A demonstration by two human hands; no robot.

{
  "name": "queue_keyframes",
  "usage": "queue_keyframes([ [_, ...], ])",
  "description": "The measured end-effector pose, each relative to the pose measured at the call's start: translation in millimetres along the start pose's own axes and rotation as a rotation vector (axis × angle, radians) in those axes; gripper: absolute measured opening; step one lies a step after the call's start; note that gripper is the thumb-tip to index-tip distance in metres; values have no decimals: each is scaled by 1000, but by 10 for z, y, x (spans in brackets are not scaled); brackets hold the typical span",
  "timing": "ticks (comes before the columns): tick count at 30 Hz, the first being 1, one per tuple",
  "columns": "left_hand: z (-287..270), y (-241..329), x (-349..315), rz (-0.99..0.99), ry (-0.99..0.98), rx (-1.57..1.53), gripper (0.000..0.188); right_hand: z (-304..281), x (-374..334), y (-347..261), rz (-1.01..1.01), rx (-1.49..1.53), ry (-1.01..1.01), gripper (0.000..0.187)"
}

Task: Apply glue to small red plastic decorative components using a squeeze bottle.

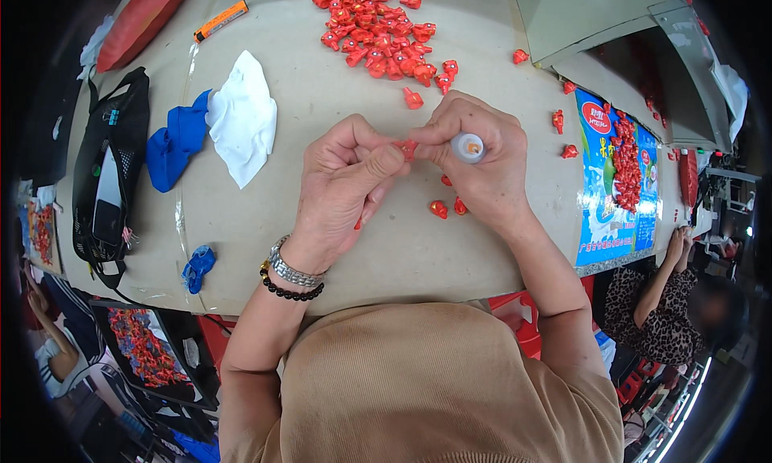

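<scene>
Left hand has its grip pinched on a small red piece, mostly hidden by fingertips; the right hand meets it there, its grip wrapped round a whitish bottle, body covered. Red pile on the worktop gets cut off up top. Black pouch holds a phone; dark tray has blurry red and bluish bits.

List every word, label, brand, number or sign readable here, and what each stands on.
I don't copy wording or brands, so only the places:
Blue sheet, right side of table: large yellow characters and smaller printing near its lower edge.
Red oval on that sheet: white lettering.
Orange stick, upper left: dark marks, too small to read.
Small red pieces and the white bottle: no lettering I can make out.
</scene>
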State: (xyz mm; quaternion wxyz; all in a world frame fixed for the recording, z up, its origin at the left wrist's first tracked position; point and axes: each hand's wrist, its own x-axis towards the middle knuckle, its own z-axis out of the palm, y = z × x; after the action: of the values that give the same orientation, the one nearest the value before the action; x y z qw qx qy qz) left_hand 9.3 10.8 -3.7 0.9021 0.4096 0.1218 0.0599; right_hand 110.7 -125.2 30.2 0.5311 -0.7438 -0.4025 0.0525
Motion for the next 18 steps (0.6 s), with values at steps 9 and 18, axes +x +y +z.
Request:
queue_keyframes([
  [9,2,12,19,5,-7,19,14,7,-14,38,-91,-5,9,21],
  [18,54,30,-12,330,155,406,15,-12,42,11,-198,4,78,21],
])
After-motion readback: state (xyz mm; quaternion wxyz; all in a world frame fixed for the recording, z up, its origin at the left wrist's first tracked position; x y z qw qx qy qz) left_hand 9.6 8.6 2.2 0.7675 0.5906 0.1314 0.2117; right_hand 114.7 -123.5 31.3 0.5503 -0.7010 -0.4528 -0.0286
